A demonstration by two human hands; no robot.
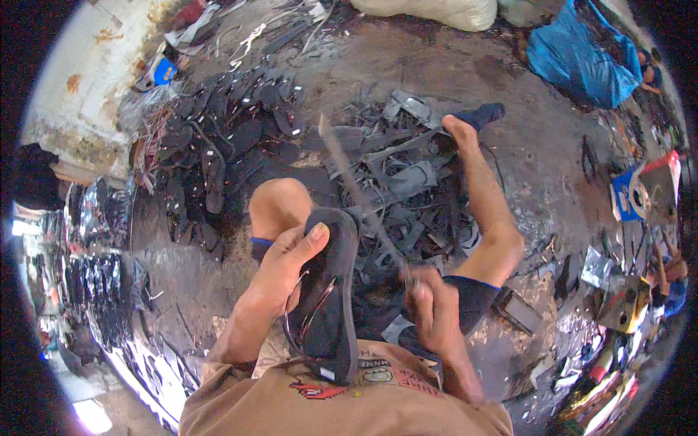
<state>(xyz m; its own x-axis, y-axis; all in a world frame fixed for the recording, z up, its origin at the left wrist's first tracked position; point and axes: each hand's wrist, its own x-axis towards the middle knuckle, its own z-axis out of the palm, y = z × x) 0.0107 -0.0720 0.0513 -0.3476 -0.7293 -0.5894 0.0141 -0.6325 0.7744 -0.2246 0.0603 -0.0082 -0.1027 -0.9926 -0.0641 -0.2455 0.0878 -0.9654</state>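
Note:
A black flip-flop is upright against my shirt front, its sole edge turned to the right. My left hand grips it near the upper end, thumb lying across the footbed. Its thin, shiny straps curve out on the left side, and a small white label marks the lower end. My right hand is closed around the lower end of a long, thin knife. The blade points up and away to the left, blurred by motion, and seems apart from the flip-flop. The knife's handle is mostly hidden by my fingers.
Black cut scraps lie heaped between my legs. To the left is a pile of black flip-flops. A blue sack stands far right, a pale sack at the back. Boxes and other people sit along the right.

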